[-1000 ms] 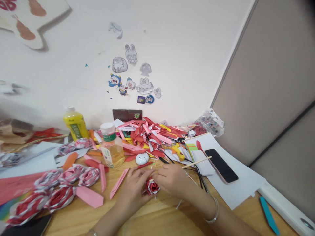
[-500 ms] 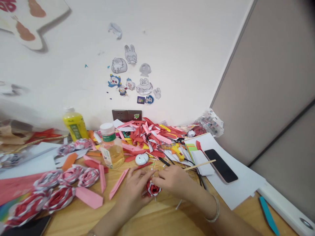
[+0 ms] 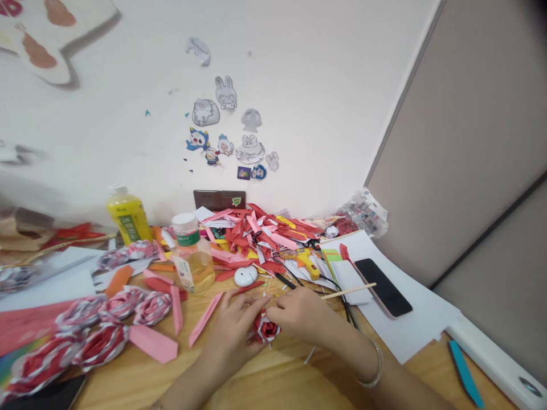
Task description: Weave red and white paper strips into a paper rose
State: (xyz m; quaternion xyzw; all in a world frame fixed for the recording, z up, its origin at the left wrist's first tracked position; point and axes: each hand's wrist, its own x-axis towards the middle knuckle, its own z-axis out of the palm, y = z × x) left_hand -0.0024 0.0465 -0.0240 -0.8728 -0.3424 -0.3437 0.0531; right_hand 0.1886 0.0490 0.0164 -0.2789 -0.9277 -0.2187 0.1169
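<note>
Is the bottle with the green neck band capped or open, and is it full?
Capped, partly full: a white cap sits on the bottle, and the yellowish liquid stops below the neck.

The left hand (image 3: 235,326) and right hand (image 3: 299,312) hold a red-and-white paper rose (image 3: 265,329) above the wooden table (image 3: 256,387), near a white earbud case (image 3: 245,277).

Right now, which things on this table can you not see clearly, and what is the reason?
All in the head view:
- Left side of the red-and-white paper rose: covered by the left hand.
- Near end of the wooden stick: hidden by the right hand.
- Right fingertips: hidden, curled under that hand.
- Dark flat object: cut off by the bottom edge.
- Small print on the yellow bottle: too small and blurred.
</note>
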